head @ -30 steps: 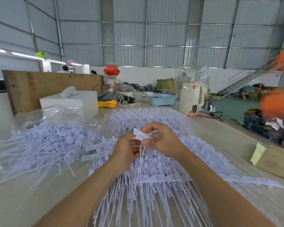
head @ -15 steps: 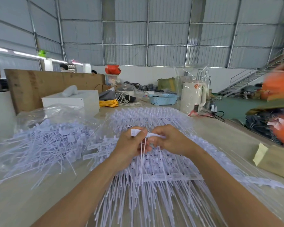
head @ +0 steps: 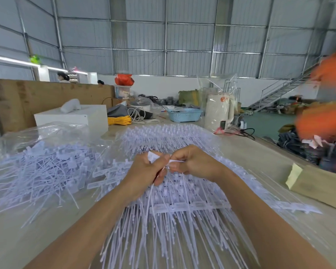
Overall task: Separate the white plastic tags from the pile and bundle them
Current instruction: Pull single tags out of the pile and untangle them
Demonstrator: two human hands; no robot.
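Observation:
A wide pile of white plastic tags (head: pixel 175 220), still joined in rows, covers the table in front of me. Above its middle my left hand (head: pixel 144 171) grips a small bunch of loose tags (head: pixel 153 156), whose thin tails hang down toward me. My right hand (head: pixel 194 162) pinches the flat head of one tag right beside the left thumb. Both hands touch at the fingertips. A second heap of separated white tags (head: pixel 39 171) lies on clear plastic at the left.
A wooden block with yellow tape (head: pixel 318 187) lies at the right table edge. Behind the pile stand a white box (head: pixel 72 117), a blue basket (head: pixel 184 114), a yellow cord coil (head: pixel 119 120) and a wrapped white kettle (head: pixel 218 113). A blurred person in orange (head: pixel 326 117) moves at the right.
My hands have stayed together over the pile, shifting slightly, and the tag head between my fingers has turned. The orange figure at the right has moved.

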